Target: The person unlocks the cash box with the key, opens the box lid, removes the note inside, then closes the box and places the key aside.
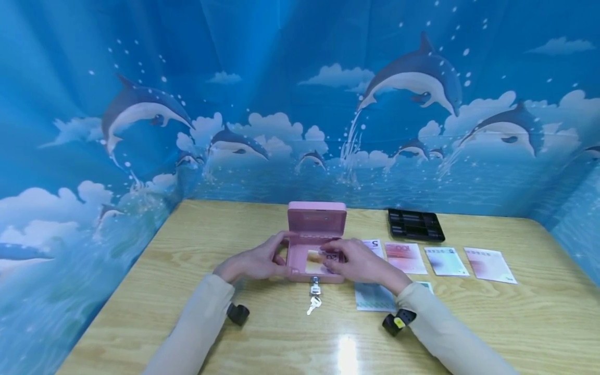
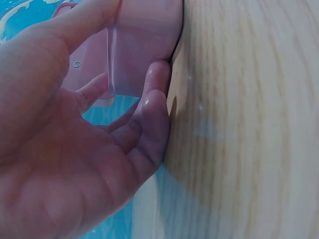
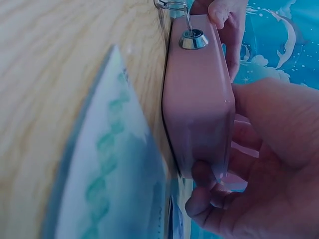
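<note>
A pink cash box (image 1: 316,278) stands on the table with its lid (image 1: 316,219) raised. My left hand (image 1: 259,260) grips the box's left side, thumb by the front corner and fingers along the wall. Inside the box lies an orange-brown banknote (image 1: 315,261). My right hand (image 1: 357,260) reaches over the right rim and holds the note's right end between thumb and fingers. In the right wrist view, outer fingers of the right hand (image 3: 269,164) touch the box's side wall; the fingertips inside are hidden. A key (image 1: 314,304) hangs by a ring from the front lock (image 3: 193,39).
A black compartment tray (image 1: 415,225) lies at the back right. Banknotes lie right of the box: a red one (image 1: 405,258), a light blue one (image 1: 446,261), a pale pink one (image 1: 490,265). A blue-green note (image 1: 374,298) lies below the right wrist. A dolphin-print curtain (image 1: 262,104) hangs behind.
</note>
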Available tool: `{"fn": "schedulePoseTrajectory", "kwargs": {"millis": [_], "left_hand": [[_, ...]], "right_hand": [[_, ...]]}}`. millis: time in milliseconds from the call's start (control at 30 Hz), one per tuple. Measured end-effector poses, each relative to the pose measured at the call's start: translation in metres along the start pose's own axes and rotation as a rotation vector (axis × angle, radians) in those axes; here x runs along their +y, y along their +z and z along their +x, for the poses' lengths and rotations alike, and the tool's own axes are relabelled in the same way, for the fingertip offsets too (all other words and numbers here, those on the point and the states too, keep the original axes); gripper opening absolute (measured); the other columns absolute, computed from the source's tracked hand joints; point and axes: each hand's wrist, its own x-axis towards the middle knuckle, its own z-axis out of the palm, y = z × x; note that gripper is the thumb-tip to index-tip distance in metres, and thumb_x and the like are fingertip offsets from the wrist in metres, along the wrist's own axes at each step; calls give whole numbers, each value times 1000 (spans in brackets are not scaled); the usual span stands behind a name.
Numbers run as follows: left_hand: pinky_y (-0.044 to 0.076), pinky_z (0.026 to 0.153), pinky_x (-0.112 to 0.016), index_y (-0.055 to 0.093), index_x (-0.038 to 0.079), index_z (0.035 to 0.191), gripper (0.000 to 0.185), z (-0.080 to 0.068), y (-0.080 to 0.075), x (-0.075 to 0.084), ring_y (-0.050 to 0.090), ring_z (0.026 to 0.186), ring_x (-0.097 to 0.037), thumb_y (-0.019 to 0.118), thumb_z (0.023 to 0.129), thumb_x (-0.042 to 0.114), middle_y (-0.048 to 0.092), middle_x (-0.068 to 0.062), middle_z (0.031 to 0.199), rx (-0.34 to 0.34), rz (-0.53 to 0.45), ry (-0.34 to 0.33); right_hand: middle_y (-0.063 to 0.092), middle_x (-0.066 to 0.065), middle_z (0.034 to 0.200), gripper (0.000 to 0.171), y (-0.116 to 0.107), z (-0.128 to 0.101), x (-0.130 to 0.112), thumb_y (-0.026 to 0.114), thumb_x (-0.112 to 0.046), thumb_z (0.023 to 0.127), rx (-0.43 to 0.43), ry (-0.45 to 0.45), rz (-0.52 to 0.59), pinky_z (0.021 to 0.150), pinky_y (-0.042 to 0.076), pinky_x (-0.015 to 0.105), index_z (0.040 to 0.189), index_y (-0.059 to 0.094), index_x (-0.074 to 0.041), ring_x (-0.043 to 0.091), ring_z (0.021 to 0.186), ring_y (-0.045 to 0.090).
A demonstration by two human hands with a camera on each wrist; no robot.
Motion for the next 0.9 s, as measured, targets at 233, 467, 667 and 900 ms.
{"fn": "schedulePoseTrajectory", "kwargs": {"millis": [233,467,667,900], "left_hand": [[56,85,-34,25,29,159,90,0,0,1,60,111,-21,80,89,29,42,-11,155,-13,-15,18],[54,87,-33,26,29,159,89,0,-1,1,59,110,-20,80,88,30,43,-10,155,-7,6,20],[54,88,-32,25,30,160,90,-1,0,1,59,111,-20,80,88,31,42,-9,155,-2,9,8],[54,88,-32,26,33,159,90,-1,0,2,59,112,-19,81,87,34,42,-8,156,9,9,-10]], "right_hand": [[73,5,107,37,0,-3,-2,69,-20,97,31,18,51,68,51,23,132,67,-8,7,81,60],[71,-1,95,33,-3,-5,-4,70,-17,95,65,85,152,58,51,26,128,70,-15,12,71,60],[72,1,99,31,-3,-7,-4,71,-16,94,54,101,197,59,54,27,126,72,-15,13,73,63],[73,-1,106,25,-1,-10,-2,73,-13,92,110,5,94,73,52,25,116,76,-19,12,87,60]]}}
